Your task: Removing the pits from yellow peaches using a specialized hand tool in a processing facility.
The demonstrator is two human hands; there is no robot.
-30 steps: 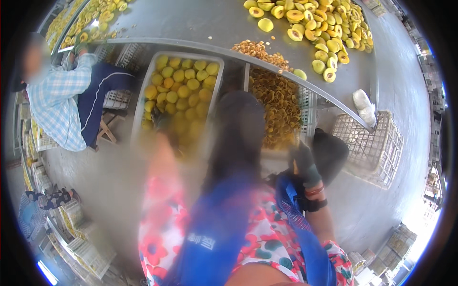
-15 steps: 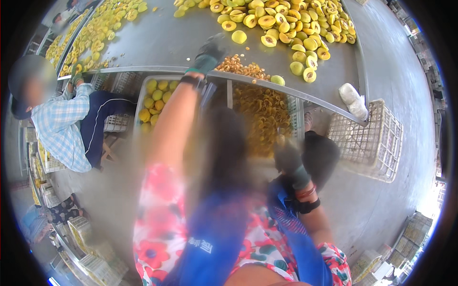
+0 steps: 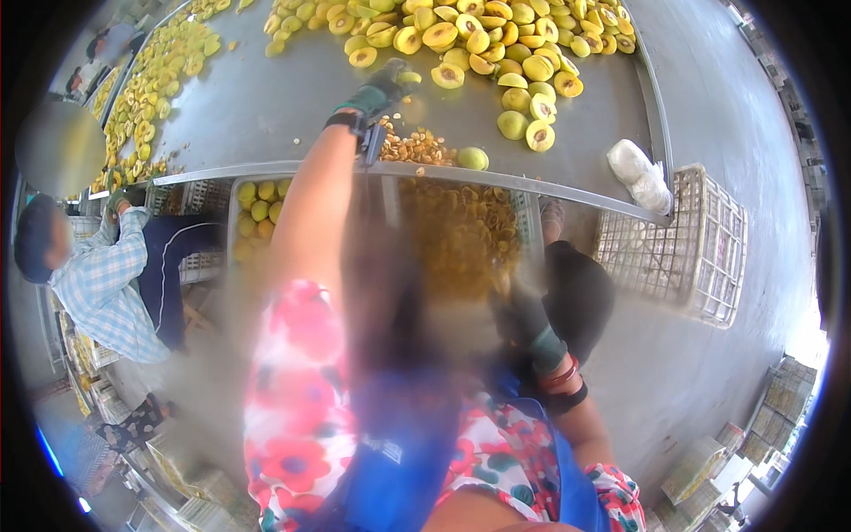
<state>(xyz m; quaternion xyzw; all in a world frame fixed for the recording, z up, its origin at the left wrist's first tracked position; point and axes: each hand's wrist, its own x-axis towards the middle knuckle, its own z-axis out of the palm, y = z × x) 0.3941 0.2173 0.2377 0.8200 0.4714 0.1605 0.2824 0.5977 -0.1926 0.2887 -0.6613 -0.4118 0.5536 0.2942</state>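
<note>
My left hand (image 3: 379, 93), in a dark green glove, reaches over the metal table with its fingers closed on a yellow-green stone fruit (image 3: 409, 78). Just beyond it lies a heap of halved stone fruit (image 3: 479, 40), cut faces yellow, some with brown centres. Closer to the table edge is a small pile of brown pits (image 3: 412, 146), with one whole greenish fruit (image 3: 473, 159) beside it. My right hand (image 3: 525, 319), also gloved, is low by my lap, next to a crate of brown pieces (image 3: 470, 222). Blur hides its fingers and anything in them.
The metal table's raised edge (image 3: 567, 188) runs across in front of me. A crate of whole fruit (image 3: 238, 199) stands below it. At the right are a white wrapped bundle (image 3: 640, 177) and a white plastic crate (image 3: 716, 253). Another person (image 3: 111, 275) sits at the left.
My left hand has moved farther over the table to the fruit heap and now has a fruit in its fingers. The right hand has shifted slightly down and left. The whole view has shifted a little.
</note>
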